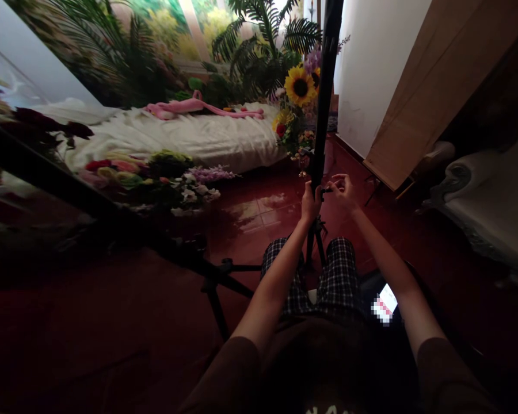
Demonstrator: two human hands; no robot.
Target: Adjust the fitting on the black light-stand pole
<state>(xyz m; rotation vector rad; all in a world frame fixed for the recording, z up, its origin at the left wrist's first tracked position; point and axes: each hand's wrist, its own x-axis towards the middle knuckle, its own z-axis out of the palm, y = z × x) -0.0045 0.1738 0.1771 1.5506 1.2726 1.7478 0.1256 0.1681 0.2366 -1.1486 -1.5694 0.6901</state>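
Along the near edge of the red floor (pixel 176 339), a person is sitting in dark checked legwear (pixel 339 276), both forearms stretching forward. A lit screen (pixel 388 297), partly pixelated, is glowing on a dark surface beside the right thigh. Farther out, the left hand (pixel 311 202) is wrapping its grip around an upright black pole (pixel 325 98), holding it low, just above the spread legs on which it is standing. At the same height the right hand (pixel 345 191) is reaching in from the right, its fingers bending beside a small dark knob (pixel 326 190) that is projecting from the pole; whether this grip is pinching the knob, I cannot tell. To the left, a second dark stand (pixel 95 206) is slanting across the view, its braced legs spreading near the left knee.

Toward the floor's right edge, a pale carved sofa (pixel 492 190) is sitting in shadow. Before the near edge of a bed (pixel 224 141), mixed flowers (pixel 127 168) are crowding together. Near the bed's far edge, a long pink plush toy (pixel 176 107) is lying. By the bed's right end a sunflower (pixel 300 86) is facing out, and behind it palm fronds (pixel 259 52) are arching.
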